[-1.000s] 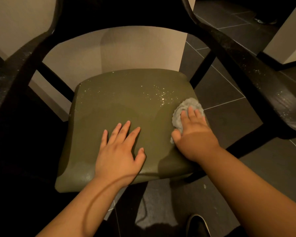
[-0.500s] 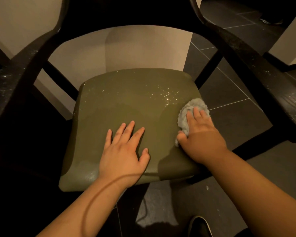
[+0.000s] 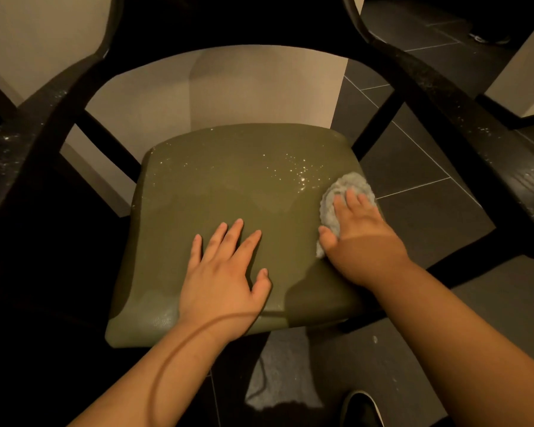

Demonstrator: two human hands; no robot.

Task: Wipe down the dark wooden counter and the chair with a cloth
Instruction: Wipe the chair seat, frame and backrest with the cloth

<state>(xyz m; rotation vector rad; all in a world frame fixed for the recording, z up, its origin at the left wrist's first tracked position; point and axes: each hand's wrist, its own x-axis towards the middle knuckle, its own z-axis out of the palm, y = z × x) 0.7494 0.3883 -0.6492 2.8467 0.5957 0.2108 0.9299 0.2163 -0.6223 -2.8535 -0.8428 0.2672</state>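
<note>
Head view shows the cloth [image 3: 346, 188] bunched at the right edge of the chair seat [image 3: 228, 180], just right of some pale specks [image 3: 302, 174]. The right hand [image 3: 364, 238] presses flat on it, fingers [image 3: 350, 200] straight across its top, not curled round it. The left hand [image 3: 222, 272] lies spread and open on the seat's near middle. Soft and light, the cloth will likely crumple and slide; a flat palm over its centre should steer it best.
</note>
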